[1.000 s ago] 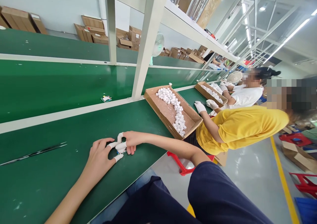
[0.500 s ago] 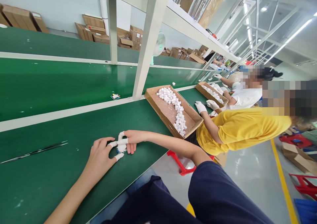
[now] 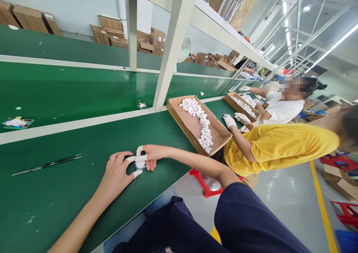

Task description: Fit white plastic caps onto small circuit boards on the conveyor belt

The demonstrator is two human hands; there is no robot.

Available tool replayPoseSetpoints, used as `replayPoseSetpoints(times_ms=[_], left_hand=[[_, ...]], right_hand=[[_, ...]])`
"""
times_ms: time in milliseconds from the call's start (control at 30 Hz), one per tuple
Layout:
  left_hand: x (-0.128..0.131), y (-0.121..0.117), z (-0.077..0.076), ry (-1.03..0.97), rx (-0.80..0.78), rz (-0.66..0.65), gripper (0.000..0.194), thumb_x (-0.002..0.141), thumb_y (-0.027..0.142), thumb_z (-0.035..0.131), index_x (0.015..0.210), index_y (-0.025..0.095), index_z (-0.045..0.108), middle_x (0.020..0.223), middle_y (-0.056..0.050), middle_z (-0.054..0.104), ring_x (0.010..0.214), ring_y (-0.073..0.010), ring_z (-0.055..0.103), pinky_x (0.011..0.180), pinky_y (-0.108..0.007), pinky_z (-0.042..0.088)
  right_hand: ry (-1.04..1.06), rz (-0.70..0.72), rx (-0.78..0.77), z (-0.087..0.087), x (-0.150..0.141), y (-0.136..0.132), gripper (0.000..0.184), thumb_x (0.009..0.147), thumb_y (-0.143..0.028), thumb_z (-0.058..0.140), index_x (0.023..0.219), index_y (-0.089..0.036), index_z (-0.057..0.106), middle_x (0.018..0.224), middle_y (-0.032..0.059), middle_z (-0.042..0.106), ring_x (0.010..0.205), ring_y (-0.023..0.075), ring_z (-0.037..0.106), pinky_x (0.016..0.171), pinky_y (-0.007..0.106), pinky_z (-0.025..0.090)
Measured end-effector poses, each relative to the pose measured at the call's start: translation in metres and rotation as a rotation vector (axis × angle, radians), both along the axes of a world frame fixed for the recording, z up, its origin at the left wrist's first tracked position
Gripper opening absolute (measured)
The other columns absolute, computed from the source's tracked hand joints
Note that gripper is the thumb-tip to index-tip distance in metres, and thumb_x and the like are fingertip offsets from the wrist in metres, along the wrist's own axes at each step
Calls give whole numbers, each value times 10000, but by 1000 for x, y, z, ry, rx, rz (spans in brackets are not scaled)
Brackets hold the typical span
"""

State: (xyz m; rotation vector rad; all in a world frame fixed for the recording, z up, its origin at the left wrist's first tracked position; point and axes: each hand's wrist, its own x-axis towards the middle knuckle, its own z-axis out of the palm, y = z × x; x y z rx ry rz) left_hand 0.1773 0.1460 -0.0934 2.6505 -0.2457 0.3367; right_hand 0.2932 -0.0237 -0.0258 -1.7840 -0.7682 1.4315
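Where the left hand (image 3: 116, 174) meets the right hand (image 3: 148, 154), tweezers (image 3: 47, 165) lie near on the green belt (image 3: 41, 208).

You're looking down long green conveyor bench (image 3: 69, 85), white steel shelf frame (image 3: 173, 48) rising right over it. Cardboard cartons (image 3: 110, 31) piled along pale wall (image 3: 69, 10), white fan (image 3: 184, 48) just past them. Strip lights (image 3: 332, 44) blazing overhead. On your right, glossy grey floor (image 3: 282, 193), yellow line (image 3: 321, 208), red plastic stool (image 3: 346, 214).
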Motion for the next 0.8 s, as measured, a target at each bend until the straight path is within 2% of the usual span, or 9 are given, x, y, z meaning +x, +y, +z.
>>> replayPoseSetpoints(times_ms=[133, 267, 433, 533, 633, 800], left_hand=[[2, 1, -2, 0, 9, -6, 336, 742, 361, 565, 997, 154, 634, 1158, -84, 558, 1099, -294, 427, 902, -435, 397], [3, 0, -3, 7, -10, -6, 350, 740, 342, 579, 1038, 166, 633, 1144, -72, 573, 1095, -292, 432, 894, -435, 393], [-4, -9, 9, 33, -79, -2, 372, 743, 372, 649, 1051, 164, 638, 1120, -72, 584, 1094, -270, 426, 933, -429, 380], [-9, -14, 18, 106, -106, 4, 363, 732, 349, 680, 1040, 162, 641, 1141, -63, 573, 1107, -257, 404, 947, -419, 374], [-12, -18, 22, 175, -135, 9, 351, 732, 283, 680, 1054, 155, 625, 1153, -60, 559, 1118, -240, 392, 947, -405, 373], [-16, -19, 23, 198, -144, 0, 360, 750, 289, 672, 1075, 148, 610, 1168, -54, 548, 1125, -237, 375, 952, -404, 358]], right_hand=[[-46, -85, -12, 10, -5, -2, 285, 863, -337, 621, 949, -111, 469, 602, -35, 553, 473, 51, 513, 471, 128, 442], [-48, -101, 3, 13, -8, -5, 250, 912, -327, 565, 965, -88, 516, 709, 2, 575, 511, 55, 520, 479, 158, 453], [53, -29, 58, -1, -4, -12, 388, 829, -417, 656, 961, -105, 468, 717, 45, 622, 559, 121, 596, 529, 225, 514], [121, 1, 61, -14, -1, -14, 332, 879, -414, 572, 981, -115, 469, 736, 86, 644, 632, 187, 648, 592, 314, 550], [147, 2, 52, -23, -1, -16, 243, 930, -388, 472, 980, -150, 463, 761, 84, 650, 667, 193, 659, 618, 334, 554], [166, 21, 68, -26, -1, -20, 288, 909, -431, 511, 1028, -178, 442, 790, 72, 656, 694, 204, 666, 648, 355, 559]])
